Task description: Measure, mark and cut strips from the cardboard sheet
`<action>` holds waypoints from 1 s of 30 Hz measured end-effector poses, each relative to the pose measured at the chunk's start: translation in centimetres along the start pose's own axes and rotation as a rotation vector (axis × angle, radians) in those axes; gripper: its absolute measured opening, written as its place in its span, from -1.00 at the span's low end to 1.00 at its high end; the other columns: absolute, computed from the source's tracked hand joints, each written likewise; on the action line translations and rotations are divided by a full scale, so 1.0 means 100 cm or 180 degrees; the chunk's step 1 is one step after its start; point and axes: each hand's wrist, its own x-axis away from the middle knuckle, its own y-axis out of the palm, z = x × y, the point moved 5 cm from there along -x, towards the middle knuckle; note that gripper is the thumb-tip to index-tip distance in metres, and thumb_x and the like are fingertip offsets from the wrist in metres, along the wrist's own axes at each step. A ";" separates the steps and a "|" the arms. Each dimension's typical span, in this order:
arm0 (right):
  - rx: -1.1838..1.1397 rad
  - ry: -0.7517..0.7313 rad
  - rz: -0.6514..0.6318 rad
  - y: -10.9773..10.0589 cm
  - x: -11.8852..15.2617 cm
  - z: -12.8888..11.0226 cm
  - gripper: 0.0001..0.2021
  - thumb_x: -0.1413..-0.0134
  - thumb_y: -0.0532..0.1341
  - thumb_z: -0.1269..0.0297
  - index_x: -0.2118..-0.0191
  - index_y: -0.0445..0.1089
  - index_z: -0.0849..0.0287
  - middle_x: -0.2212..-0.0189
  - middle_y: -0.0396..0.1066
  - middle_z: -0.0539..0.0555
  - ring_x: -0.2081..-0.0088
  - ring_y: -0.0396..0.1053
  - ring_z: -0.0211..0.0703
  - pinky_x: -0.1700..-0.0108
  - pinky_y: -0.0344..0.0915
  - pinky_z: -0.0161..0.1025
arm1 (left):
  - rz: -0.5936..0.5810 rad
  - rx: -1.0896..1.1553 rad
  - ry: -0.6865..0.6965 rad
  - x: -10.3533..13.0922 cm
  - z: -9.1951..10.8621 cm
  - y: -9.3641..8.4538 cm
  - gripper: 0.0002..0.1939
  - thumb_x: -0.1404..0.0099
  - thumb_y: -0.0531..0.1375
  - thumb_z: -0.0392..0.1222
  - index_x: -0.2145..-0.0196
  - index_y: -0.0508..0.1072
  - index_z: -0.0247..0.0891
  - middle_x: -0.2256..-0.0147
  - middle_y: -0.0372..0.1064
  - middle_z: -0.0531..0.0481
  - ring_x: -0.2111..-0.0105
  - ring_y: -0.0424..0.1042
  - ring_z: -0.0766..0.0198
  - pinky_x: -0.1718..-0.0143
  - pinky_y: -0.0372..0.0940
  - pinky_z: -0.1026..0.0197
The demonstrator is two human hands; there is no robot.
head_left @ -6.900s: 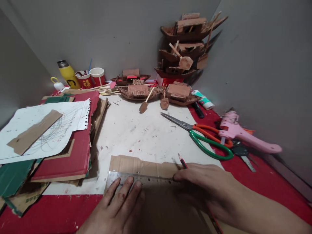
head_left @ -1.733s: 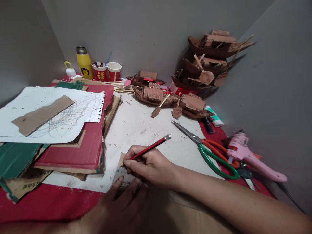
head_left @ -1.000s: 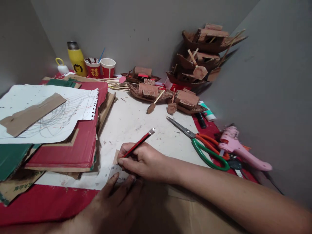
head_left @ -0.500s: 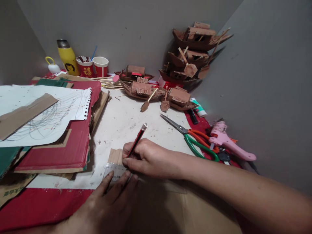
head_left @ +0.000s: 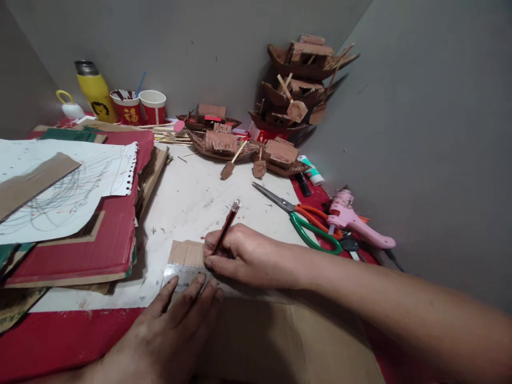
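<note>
My right hand (head_left: 236,253) is closed around a dark pencil (head_left: 226,226) with red stripes, tilted with its upper end raised. The pencil's tip is hidden behind my fingers. Below it, my left hand (head_left: 176,314) lies with fingers spread, pressing a clear ruler (head_left: 175,273) against a piece of brown cardboard (head_left: 256,341). A strip of that cardboard shows beyond the ruler's far edge. Part of the ruler is covered by both hands.
Brown model boats (head_left: 224,143) stand at the back, some stacked in the corner. Scissors (head_left: 286,204) and a pink glue gun (head_left: 358,224) lie to the right. Cardboard sheets (head_left: 116,240) with paper on top are piled left. A yellow bottle (head_left: 96,93) and paper cups (head_left: 152,106) stand behind.
The view has shifted, so the background things sit further left. My right hand with the pencil has moved slightly right along the ruler; my left hand still presses the ruler.
</note>
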 end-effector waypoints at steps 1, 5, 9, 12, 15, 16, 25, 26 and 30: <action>0.0017 0.0011 0.0024 0.000 0.002 0.001 -0.81 -0.10 0.11 0.56 0.48 0.26 0.19 0.57 0.20 -0.11 0.50 0.14 -0.34 0.41 0.10 -0.37 | 0.0030 0.0019 0.0028 -0.001 -0.001 -0.003 -0.19 -0.22 0.14 0.23 -0.27 0.17 -0.33 -0.24 0.20 -0.18 -0.26 0.05 -0.01 -0.24 -0.03 -0.03; 0.0070 0.0087 0.0072 -0.001 0.008 0.002 -0.81 -0.09 0.11 0.56 0.48 0.25 0.18 0.57 0.19 -0.11 0.50 0.14 -0.33 0.41 0.11 -0.36 | 0.0238 -0.0010 0.0141 -0.004 -0.003 -0.015 -0.27 -0.22 0.17 0.14 -0.22 0.25 -0.35 -0.23 0.23 -0.16 -0.24 0.10 0.02 -0.24 0.00 0.06; 0.0042 0.0171 0.0124 -0.004 0.014 0.003 -0.81 -0.09 0.11 0.57 0.48 0.25 0.18 0.58 0.19 -0.11 0.50 0.14 -0.34 0.40 0.12 -0.36 | 0.0407 0.0047 0.0096 -0.006 0.000 -0.022 -0.33 -0.21 0.16 0.06 -0.19 0.29 -0.36 -0.22 0.24 -0.15 -0.23 0.12 0.00 -0.24 0.00 0.02; -0.0008 0.0175 0.0168 -0.005 0.020 0.005 -0.81 -0.11 0.11 0.56 0.47 0.26 0.19 0.57 0.20 -0.10 0.50 0.15 -0.33 0.39 0.12 -0.36 | 0.0221 0.0135 -0.0064 -0.007 0.001 -0.022 -0.35 -0.19 0.17 -0.03 -0.20 0.27 -0.35 -0.24 0.20 -0.12 -0.25 0.09 0.00 -0.24 0.00 -0.01; -0.0095 0.0211 0.0213 -0.004 0.025 0.009 -0.83 -0.11 0.11 0.54 0.45 0.27 0.20 0.57 0.21 -0.10 0.50 0.16 -0.33 0.41 0.12 -0.36 | 0.0073 0.0201 -0.0118 -0.006 0.003 -0.023 -0.33 -0.18 0.18 -0.08 -0.22 0.24 -0.36 -0.25 0.18 -0.12 -0.26 0.09 0.02 -0.23 0.02 -0.01; -0.0134 0.0229 0.0224 -0.004 0.027 0.010 -0.84 -0.11 0.11 0.54 0.45 0.28 0.20 0.57 0.21 -0.09 0.50 0.16 -0.33 0.42 0.12 -0.36 | 0.0070 0.0223 -0.0124 -0.006 0.003 -0.023 -0.33 -0.18 0.18 -0.09 -0.22 0.24 -0.36 -0.25 0.19 -0.12 -0.25 0.10 0.02 -0.23 0.03 -0.01; -0.0261 0.0432 0.0422 -0.006 0.042 0.020 -0.87 -0.12 0.12 0.51 0.42 0.33 0.21 0.58 0.27 -0.08 0.53 0.19 -0.33 0.44 0.11 -0.36 | 0.0148 0.0348 -0.0091 -0.003 0.002 -0.010 -0.25 -0.20 0.16 0.01 -0.29 0.11 -0.29 -0.28 0.13 -0.11 -0.27 0.07 0.00 -0.25 -0.05 -0.07; -0.0273 0.0436 0.0439 -0.006 0.042 0.021 -0.87 -0.12 0.12 0.51 0.42 0.33 0.22 0.58 0.27 -0.09 0.53 0.20 -0.33 0.44 0.11 -0.36 | 0.0146 0.0367 -0.0046 -0.003 0.003 -0.007 -0.22 -0.21 0.16 0.06 -0.30 0.08 -0.29 -0.27 0.14 -0.13 -0.26 0.08 -0.02 -0.24 -0.03 -0.08; -0.0316 0.0389 0.0456 -0.005 0.043 0.022 -0.87 -0.11 0.12 0.51 0.42 0.33 0.22 0.58 0.29 -0.08 0.52 0.21 -0.32 0.43 0.11 -0.36 | -0.0219 0.0342 -0.0151 -0.006 0.004 0.001 -0.13 -0.20 0.17 0.20 -0.34 0.02 -0.24 -0.26 0.16 -0.17 -0.23 0.15 -0.11 -0.15 0.12 -0.10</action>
